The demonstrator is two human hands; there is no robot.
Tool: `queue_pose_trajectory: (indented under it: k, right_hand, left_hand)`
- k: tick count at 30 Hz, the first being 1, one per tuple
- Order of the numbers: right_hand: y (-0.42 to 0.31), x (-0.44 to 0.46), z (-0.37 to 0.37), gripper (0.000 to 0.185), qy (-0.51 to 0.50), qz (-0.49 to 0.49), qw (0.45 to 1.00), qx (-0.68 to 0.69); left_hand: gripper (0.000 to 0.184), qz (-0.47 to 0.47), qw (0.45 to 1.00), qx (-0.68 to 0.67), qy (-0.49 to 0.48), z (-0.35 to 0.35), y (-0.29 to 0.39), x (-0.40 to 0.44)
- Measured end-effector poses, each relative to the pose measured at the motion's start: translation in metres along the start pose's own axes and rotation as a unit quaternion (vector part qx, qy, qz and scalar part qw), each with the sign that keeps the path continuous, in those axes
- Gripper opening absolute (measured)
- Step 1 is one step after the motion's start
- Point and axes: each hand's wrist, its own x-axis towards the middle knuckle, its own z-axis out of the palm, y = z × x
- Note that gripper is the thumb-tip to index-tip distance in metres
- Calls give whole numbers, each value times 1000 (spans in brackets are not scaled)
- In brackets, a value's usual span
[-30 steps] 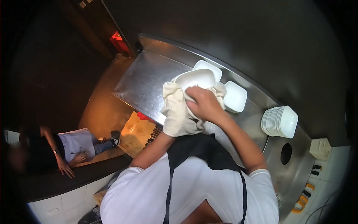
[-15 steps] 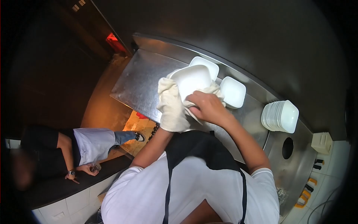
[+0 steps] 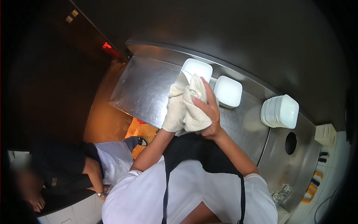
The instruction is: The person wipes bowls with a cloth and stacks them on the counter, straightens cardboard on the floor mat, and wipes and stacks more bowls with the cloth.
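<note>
My right hand [image 3: 209,112] presses a beige cloth [image 3: 195,102] against a white dish [image 3: 183,79], of which only a part shows past the cloth. The dish is tilted on edge between my two hands, above the steel counter. My left hand [image 3: 174,112] is covered by the cloth and holds the dish through it from the other side; its fingers are hidden. Just beyond the hands lies a white square dish [image 3: 198,69]. Another small stack of white square dishes [image 3: 228,91] stands to the right of it.
A tall stack of white dishes [image 3: 279,111] leans at the right of the steel counter [image 3: 145,82], near a round hole [image 3: 291,143]. A pale box [image 3: 325,134] is at the far right. Another person [image 3: 67,164] leans on a dark ledge at the lower left.
The held dish has turned from facing up to standing on edge, mostly behind the cloth. My right hand has moved from inside it to its outer side. The other person has moved closer.
</note>
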Motion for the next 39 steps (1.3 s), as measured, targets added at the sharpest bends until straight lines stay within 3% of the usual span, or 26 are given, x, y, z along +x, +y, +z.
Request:
queue_pose_trajectory:
  k: [5,6,8,9,11,12,13,15,17,18,19,20,22,23,24,26,27,29,31,32,35,36,37,39]
  right_hand:
    - [-7,27,-2,38,-20,86,986,138]
    - [-3,29,1,36,-11,109,980,167]
    - [9,29,9,33,29,156,958,240]
    - [21,25,9,33,43,256,923,285]
    - [47,13,10,32,67,445,814,367]
    - [52,10,13,29,53,426,825,367]
    - [59,1,15,28,43,401,857,321]
    - [68,-18,17,28,21,345,912,223]
    - [40,-33,18,35,48,409,889,201]
    - [28,-40,21,37,81,387,890,229]
    - [18,-45,24,40,113,364,889,256]
    - [4,-41,24,46,103,301,920,227]
    - [-14,-16,18,40,55,131,984,111]
    - [-17,2,12,38,17,38,999,25]
    - [-10,10,10,37,-14,54,998,42]
    - [2,25,7,36,-77,85,990,79]
    - [11,29,12,36,-70,169,972,144]
    - [39,21,20,35,-37,311,908,276]
    - [71,-1,27,34,6,424,811,404]
    - [77,-13,32,35,25,437,816,378]
    - [73,-53,46,35,53,474,824,307]
    - [66,-69,46,35,48,487,824,287]
    - [64,-79,43,34,45,499,823,266]
    - [72,-97,23,34,-89,522,818,223]
  left_hand:
    - [42,103,978,132,-125,-17,-25,-12]
    - [42,53,988,18,-143,-19,-28,-14]
    - [43,52,987,90,-123,-24,-27,-15]
    - [45,50,984,126,-113,-26,-26,-16]
    - [45,-137,973,-165,-89,-79,-66,8]
    - [44,-113,977,-142,-111,-82,-71,5]
    - [43,-54,993,-13,-101,-89,-73,3]
    - [40,67,965,241,-76,-36,-19,-23]
    - [36,22,997,74,-28,-61,-46,-7]
    - [35,1,1000,-12,-3,-63,-49,-3]
    - [34,61,990,123,10,-66,-49,2]
    - [33,119,959,255,22,-59,-38,8]
    - [32,219,835,503,38,-50,-20,12]
    - [38,266,798,541,-10,-61,-33,13]
    - [44,315,756,571,-55,-73,-45,14]
    - [50,276,833,473,-77,-85,-80,7]
    - [53,256,866,421,-85,-88,-95,3]
    - [53,209,888,397,-103,-108,-100,8]
    - [52,159,909,369,-114,-121,-101,10]
    - [52,136,918,353,-116,-123,-101,10]
    - [47,43,996,65,45,-86,-71,19]
    - [28,37,992,71,97,-86,-65,39]
    - [25,61,984,101,131,-89,-60,53]
    - [25,104,961,158,199,-45,-17,46]
